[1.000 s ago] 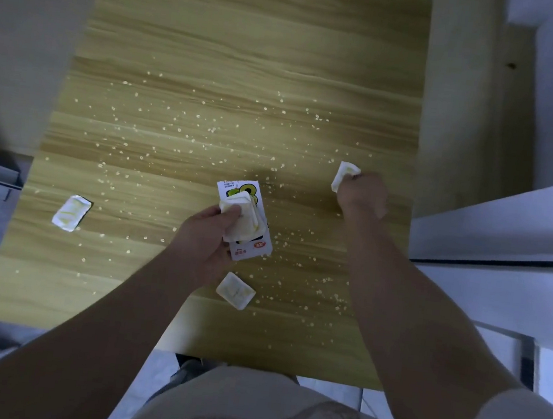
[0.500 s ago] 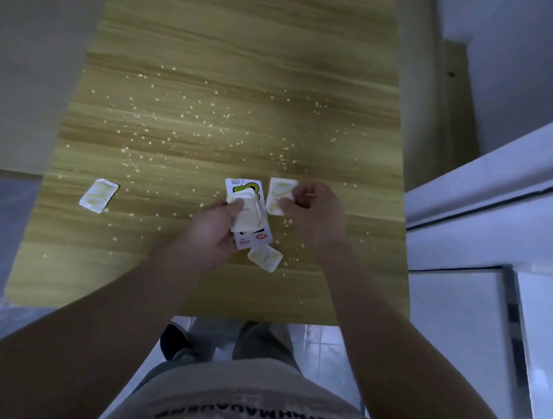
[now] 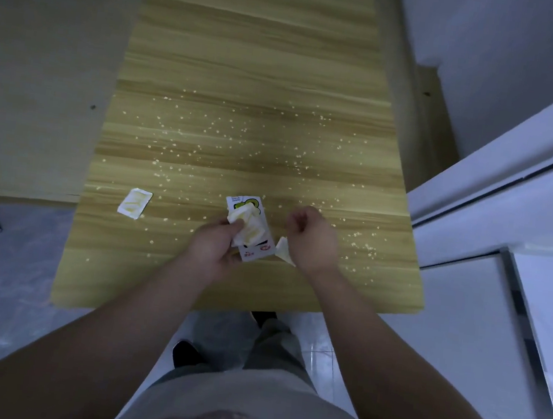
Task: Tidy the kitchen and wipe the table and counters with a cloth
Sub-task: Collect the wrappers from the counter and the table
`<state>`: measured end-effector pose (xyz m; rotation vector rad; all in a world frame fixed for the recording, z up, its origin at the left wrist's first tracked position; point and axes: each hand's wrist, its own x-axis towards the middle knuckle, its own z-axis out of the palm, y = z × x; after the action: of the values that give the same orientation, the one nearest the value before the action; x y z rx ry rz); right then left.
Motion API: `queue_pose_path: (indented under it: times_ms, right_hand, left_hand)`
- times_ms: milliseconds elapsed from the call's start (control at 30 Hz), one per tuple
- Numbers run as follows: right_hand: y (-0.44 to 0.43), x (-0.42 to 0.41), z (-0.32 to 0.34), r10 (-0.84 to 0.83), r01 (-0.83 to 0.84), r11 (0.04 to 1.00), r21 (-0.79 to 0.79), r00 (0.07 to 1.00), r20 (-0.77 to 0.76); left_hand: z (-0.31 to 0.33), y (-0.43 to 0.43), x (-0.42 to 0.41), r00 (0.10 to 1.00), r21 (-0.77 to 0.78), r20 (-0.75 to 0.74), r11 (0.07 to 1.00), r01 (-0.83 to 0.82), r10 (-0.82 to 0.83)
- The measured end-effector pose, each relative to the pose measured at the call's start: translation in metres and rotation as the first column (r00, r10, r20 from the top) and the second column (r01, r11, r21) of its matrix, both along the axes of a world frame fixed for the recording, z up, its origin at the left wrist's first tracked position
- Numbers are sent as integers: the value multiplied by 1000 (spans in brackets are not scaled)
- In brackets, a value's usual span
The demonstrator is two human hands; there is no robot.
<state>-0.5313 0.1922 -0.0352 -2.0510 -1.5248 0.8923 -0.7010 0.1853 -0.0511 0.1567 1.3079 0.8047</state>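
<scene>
So since half a second back the right hand has let go of the packet it was bringing over; that one now sits in the left hand's bundle, and the right hand has pulled away to the right of the carton. For the tidy-up, I'd say that's one more bit of rubbish gathered, with no wiping started; no cloth in view anywhere.

Head view, everything placed off the carton: the left hand grips it from below-left, thumb pinning the crumpled wrappers against its face; the right hand hovers just right of it, fingers loosely curled, nothing visible in them. The near wrapper lies just beside the carton's lower right corner, partly under that hand; touching or not, can't tell. The far wrapper lies well off to the carton's left, flat on the table.

Materials: the carton is a small printed card box, white with green; the wrappers look like thin foil or plastic, white, yellowish inside, creased; the table is smooth wood-grain laminate; pale crumbs are scattered beyond the carton and off to its right, so gathering the last two wrappers probably comes before any wipe.
</scene>
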Motion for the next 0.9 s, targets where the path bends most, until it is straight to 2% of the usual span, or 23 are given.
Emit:
queue_pose_path:
  times_ms: [100, 200, 333, 433, 900]
  right_hand:
    - [1, 21, -24, 136, -83, 979, -188, 947, 292]
    - [1, 31, -48, 292, -142, 926, -350, 857, 425]
    - [7, 30, -78, 411, -225, 884, -410, 791, 453]
    - [7, 29, -95, 425, -222, 882, -416, 756, 498]
    - [11, 34, -106, 375, -218, 903, -369, 821, 431]
  left_hand:
    - [-6, -2, -9, 1000, -10, -16, 1000, -21, 21]
    - [-10, -5, -16, 999, -12, -34, 1000, -25, 24]
    - [-18, -8, -20, 998, -13, -52, 999, -35, 34]
    - [-23, -11, -22, 998, -33, -55, 999, -42, 40]
    - [-28, -17, -25, 995, -64, -46, 994, -88, 86]
